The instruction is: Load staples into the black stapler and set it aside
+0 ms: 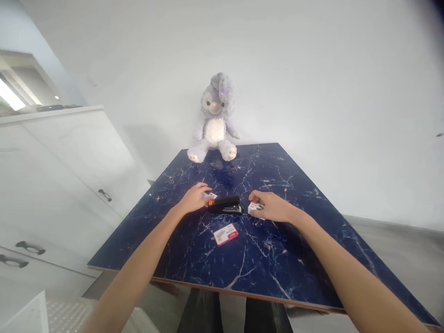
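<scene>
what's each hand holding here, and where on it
The right hand has its fingers closed around the end of a small white box. The left hand touches another small box beside the black stapler; whether it grips it cannot be told.

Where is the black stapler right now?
The black stapler lies mid-table between the left hand and right hand, just beyond a small red-and-white box.

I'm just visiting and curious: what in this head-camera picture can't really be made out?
- The small box under the left hand: mostly covered by the fingers.
- The small box at the right hand: half hidden by the hand.
- Print on the red and white box: too small to read.
- The stapler: dark, details blurred.
- Table legs: cut off by the bottom edge.
</scene>
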`<action>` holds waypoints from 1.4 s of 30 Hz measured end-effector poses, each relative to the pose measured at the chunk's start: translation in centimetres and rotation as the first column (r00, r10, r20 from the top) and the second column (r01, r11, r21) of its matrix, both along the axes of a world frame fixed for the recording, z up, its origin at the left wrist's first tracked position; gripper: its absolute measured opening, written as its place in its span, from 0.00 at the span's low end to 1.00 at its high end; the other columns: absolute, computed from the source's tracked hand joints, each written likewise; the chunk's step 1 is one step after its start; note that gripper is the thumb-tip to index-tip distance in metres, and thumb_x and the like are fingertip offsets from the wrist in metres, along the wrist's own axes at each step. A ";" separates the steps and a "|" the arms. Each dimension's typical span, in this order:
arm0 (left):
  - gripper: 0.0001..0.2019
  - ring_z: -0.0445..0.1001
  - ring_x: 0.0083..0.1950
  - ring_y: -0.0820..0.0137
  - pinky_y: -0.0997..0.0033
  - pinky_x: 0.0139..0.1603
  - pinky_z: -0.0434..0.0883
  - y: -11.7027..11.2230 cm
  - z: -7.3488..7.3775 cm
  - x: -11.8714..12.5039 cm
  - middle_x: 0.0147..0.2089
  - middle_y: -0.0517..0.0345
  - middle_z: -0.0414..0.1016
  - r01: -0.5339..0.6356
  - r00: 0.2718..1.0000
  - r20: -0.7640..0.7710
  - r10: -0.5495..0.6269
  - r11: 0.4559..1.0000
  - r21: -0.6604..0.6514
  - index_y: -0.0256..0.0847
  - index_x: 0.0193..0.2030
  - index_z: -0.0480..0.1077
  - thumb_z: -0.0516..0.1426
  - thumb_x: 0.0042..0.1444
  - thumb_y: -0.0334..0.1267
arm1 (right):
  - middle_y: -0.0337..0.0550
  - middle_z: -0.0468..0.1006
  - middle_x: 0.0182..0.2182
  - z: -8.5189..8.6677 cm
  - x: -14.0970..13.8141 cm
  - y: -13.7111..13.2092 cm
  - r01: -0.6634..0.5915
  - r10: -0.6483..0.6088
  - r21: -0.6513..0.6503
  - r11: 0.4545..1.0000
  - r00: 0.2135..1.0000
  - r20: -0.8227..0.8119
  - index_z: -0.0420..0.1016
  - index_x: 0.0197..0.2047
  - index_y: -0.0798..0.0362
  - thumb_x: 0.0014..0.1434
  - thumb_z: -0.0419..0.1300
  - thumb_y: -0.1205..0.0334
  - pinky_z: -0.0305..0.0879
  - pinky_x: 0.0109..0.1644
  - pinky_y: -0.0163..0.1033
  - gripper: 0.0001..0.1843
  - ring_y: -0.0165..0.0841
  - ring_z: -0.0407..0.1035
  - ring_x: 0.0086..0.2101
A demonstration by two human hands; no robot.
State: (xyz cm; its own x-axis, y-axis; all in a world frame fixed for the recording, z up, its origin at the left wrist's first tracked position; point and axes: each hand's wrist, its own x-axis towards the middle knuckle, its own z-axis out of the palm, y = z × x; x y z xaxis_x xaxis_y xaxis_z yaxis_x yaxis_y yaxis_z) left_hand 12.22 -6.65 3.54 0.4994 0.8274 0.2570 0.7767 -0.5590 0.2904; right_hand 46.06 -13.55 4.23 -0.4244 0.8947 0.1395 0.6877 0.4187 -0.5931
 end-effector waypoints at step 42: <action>0.33 0.73 0.61 0.55 0.53 0.61 0.70 -1.7 0.6 -0.8 0.61 0.50 0.74 0.162 0.985 0.088 -0.146 0.961 -0.222 0.51 0.65 0.66 0.67 0.52 0.45 | 0.40 0.74 0.27 -0.1 -4.2 -1.8 -0.012 0.020 0.172 0.985 0.999 -0.046 0.75 0.35 0.48 0.59 0.63 0.50 0.62 0.37 0.40 0.10 0.34 0.68 0.30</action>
